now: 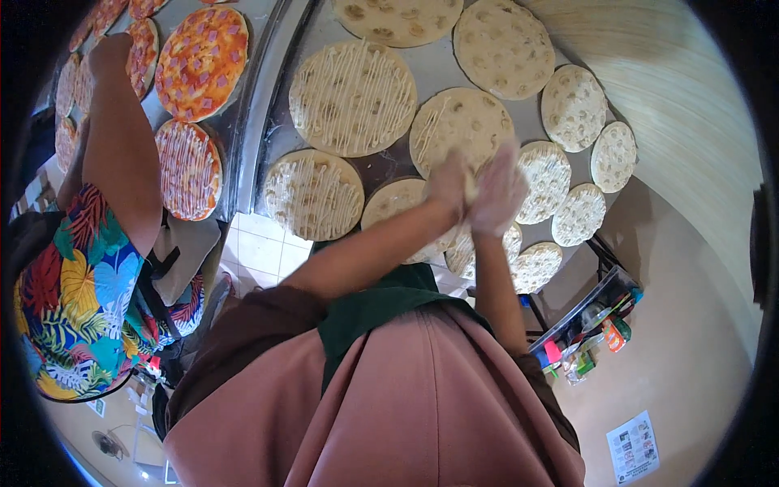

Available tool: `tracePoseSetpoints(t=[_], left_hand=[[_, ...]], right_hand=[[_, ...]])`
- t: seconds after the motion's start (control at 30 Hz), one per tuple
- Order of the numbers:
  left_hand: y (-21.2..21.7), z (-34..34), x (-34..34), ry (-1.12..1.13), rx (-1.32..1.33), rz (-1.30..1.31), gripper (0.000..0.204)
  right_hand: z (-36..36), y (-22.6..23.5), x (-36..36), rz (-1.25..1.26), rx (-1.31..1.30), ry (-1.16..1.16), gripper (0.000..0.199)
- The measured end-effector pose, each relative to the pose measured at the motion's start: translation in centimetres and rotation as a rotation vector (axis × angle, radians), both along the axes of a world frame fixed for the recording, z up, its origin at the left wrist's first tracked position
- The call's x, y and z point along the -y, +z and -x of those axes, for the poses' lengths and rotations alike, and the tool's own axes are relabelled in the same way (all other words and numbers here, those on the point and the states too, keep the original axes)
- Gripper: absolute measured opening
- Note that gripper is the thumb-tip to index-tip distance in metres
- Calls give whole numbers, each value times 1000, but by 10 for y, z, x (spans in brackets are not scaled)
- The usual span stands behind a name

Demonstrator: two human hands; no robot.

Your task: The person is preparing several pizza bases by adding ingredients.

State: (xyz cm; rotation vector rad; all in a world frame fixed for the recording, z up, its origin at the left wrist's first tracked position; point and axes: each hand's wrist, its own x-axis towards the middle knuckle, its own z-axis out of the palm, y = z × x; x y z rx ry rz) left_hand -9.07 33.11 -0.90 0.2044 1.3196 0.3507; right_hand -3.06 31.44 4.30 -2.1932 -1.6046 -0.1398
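My left hand (449,180) and my right hand (497,193) are close together over a round dough base (462,122). Both are smeared by motion, their fingers curled around a pale thing (471,187) that I cannot make out. A clear, whitish film seems to cover the right hand. Thin white sauce lines mark the left part of this base. To its left, one large base (353,97) and another nearer base (314,195) carry white stripes all across. A partly hidden base (396,203) lies below my left wrist.
Plain and white-topped bases, among them one base (505,49) at the far right, cover the metal table. Left of a metal rim (264,89) lie red-sauced pizzas (201,65). Another person's arm (120,154) reaches there. A tray of packages (588,325) stands low at right.
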Motion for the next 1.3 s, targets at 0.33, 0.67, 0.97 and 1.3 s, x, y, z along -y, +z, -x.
tracePoseSetpoints(t=[0.33, 0.67, 0.97, 1.3], left_hand=[[-3, -44, -61, -58, -60, 41, 58], [-58, -2, 30, -377, -105, -212, 55], [7, -4, 13, -83, 85, 24, 51], [19, -55, -58, -297, -33, 11, 46]], right_hand=[[-36, -13, -54, -190, -118, 13, 39], [1, 10, -2, 14, -238, -77, 19], [-6, -2, 26, 202, -99, -115, 45], [-61, -26, -20, 85, 57, -87, 50]])
